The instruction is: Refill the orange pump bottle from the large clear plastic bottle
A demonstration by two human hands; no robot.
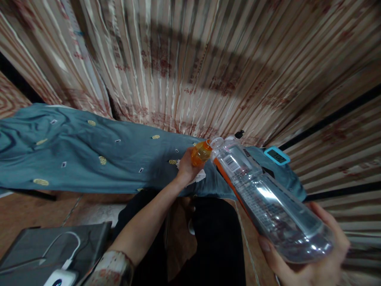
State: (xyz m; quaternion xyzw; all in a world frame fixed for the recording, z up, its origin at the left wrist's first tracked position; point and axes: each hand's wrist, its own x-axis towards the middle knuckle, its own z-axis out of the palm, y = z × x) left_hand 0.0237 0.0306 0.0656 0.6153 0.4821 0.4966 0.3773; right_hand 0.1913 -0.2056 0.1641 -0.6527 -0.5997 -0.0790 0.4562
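Observation:
My right hand (309,254) grips the base of a large clear plastic bottle (262,194) with an orange label. The bottle is tipped forward, its open mouth right at a small orange translucent container (201,153). My left hand (187,167) holds that orange container over a table covered in a teal patterned cloth (89,155). A white tissue (200,175) lies under my left hand on the cloth.
A blue-framed digital timer (276,155) sits on the cloth at the right. A small black object (239,134) stands behind the bottle's mouth. Striped curtains (190,63) hang behind. A dark case (53,250) with a white cable and charger (59,277) lies bottom left.

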